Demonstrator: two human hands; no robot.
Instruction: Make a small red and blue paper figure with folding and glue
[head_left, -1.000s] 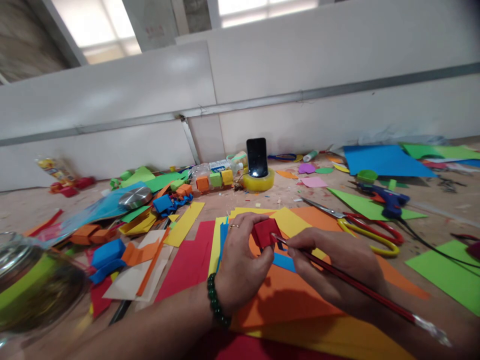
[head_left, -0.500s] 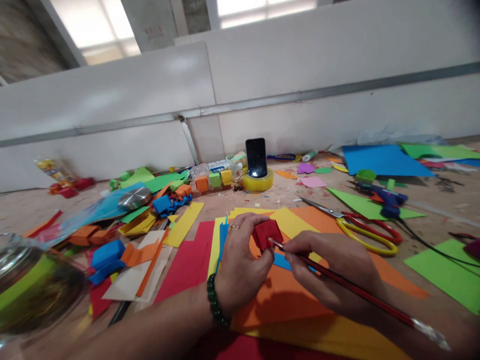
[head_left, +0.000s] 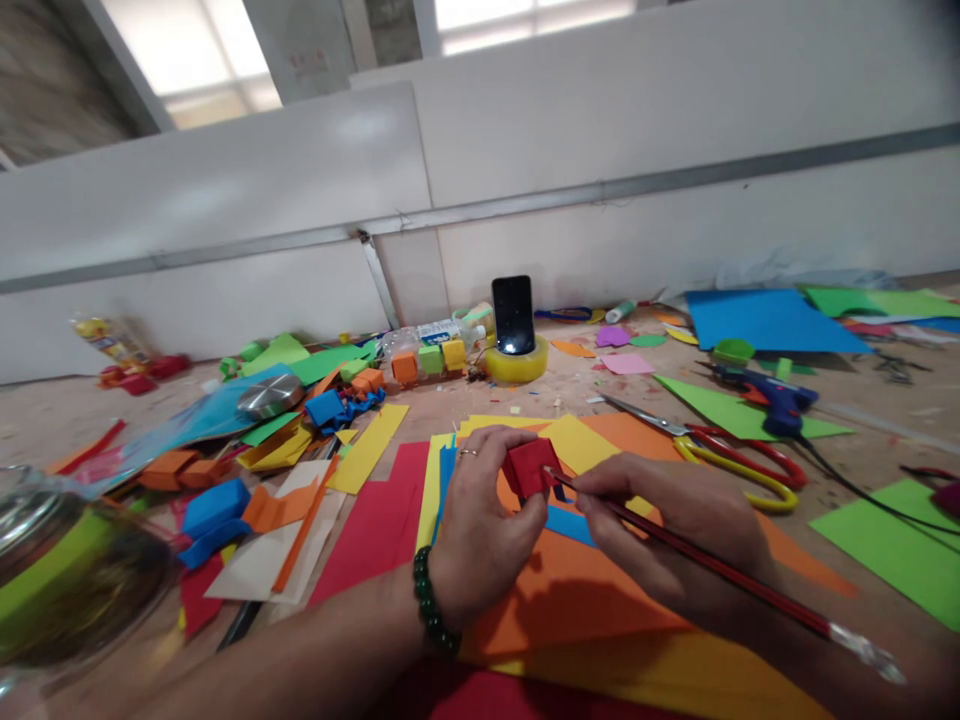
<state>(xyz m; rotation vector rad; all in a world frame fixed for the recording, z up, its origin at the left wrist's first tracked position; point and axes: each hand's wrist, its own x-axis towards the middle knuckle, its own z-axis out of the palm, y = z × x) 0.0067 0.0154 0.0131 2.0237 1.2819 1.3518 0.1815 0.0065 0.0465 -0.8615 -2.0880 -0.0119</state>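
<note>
Between its thumb and fingers my left hand point(head_left: 491, 510) grips a small red paper box point(head_left: 531, 466), held above the stacked coloured paper. A green bead bracelet point(head_left: 429, 600) circles that wrist. My right hand point(head_left: 667, 520) is closed in a writing grip around a dark red pencil point(head_left: 705, 555). The pencil's tip meets the right part of the box's front face; its other end points down to the lower right. Under both hands lie orange sheets point(head_left: 570, 590), a blue strip point(head_left: 571, 524) and yellow paper point(head_left: 600, 450).
Right of my hands are scissors point(head_left: 739, 480) and a blue glue gun point(head_left: 784, 400) with a black cord. A phone point(head_left: 513, 315) stands in a yellow tape roll point(head_left: 516, 362) ahead. At left are a glass jar point(head_left: 75, 580), blue paper box point(head_left: 215, 505) and metal lid point(head_left: 268, 397).
The pencil tip has shifted slightly right and up on the red box's face, with my right hand moving along. My left hand stays nearly still, with the box turned a little.
</note>
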